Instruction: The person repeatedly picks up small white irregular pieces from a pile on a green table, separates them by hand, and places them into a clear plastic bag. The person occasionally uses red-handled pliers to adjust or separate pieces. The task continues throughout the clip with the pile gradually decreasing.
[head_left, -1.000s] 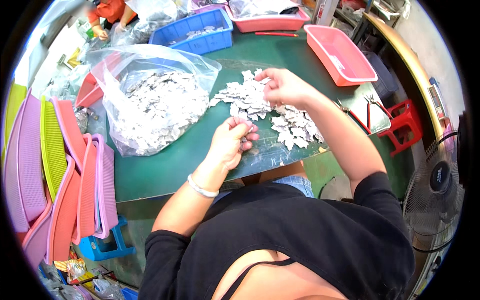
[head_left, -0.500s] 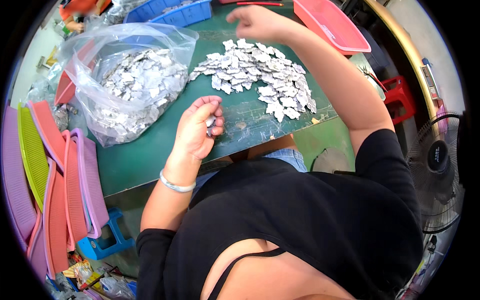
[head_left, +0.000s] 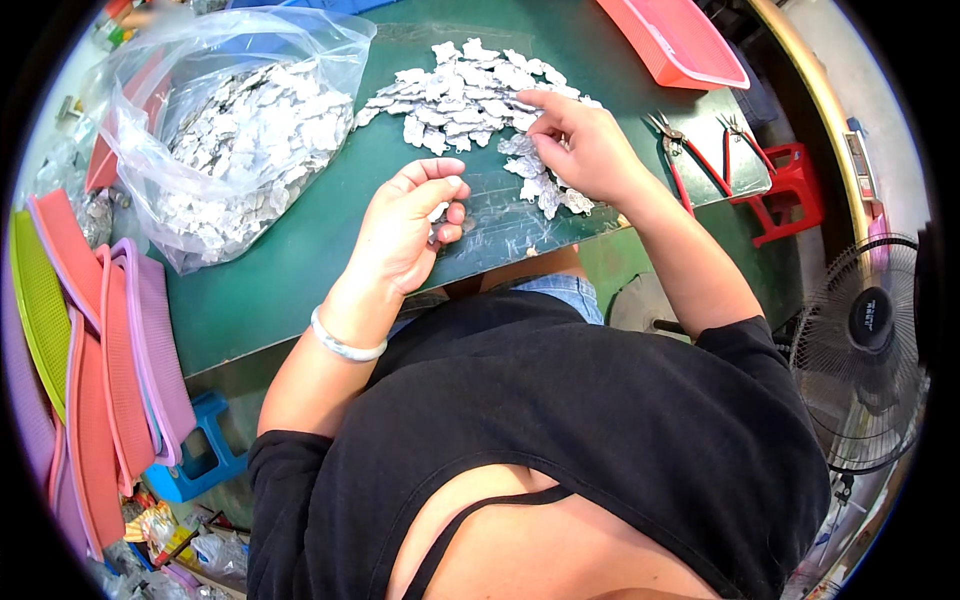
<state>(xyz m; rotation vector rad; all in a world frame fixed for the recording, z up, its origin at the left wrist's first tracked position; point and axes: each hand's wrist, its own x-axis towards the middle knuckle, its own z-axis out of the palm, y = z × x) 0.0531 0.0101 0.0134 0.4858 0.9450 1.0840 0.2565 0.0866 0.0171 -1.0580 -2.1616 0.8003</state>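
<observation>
Small, flat, silver-grey metal pieces with wavy outlines lie in a loose pile (head_left: pixel 455 100) on the green tabletop (head_left: pixel 245 315). My left hand (head_left: pixel 395 235), wearing a pale bangle, is closed around a few small grey pieces (head_left: pixel 437 213) between thumb and curled fingers, just in front of the pile. Over the pile's right side is my right hand (head_left: pixel 590 150), its index finger stretched out and thumb apart. I see nothing held in it; its other fingers are partly hidden. To the left, a clear plastic bag (head_left: pixel 320 40) stands open, full of the same pieces.
Red-handled pliers (head_left: pixel 678 150) and a second pair (head_left: pixel 742 140) lie at the table's right. Behind them is a pink tray (head_left: pixel 675 55). A red stool (head_left: pixel 790 195) and black fan (head_left: pixel 868 330) stand right. Several coloured baskets (head_left: pixel 135 360) are stacked left, by a blue stool (head_left: pixel 205 455).
My right hand has come back from beyond the pile to its right side. The left hand keeps its closed hold on the pieces. The whole view has shifted slightly.
</observation>
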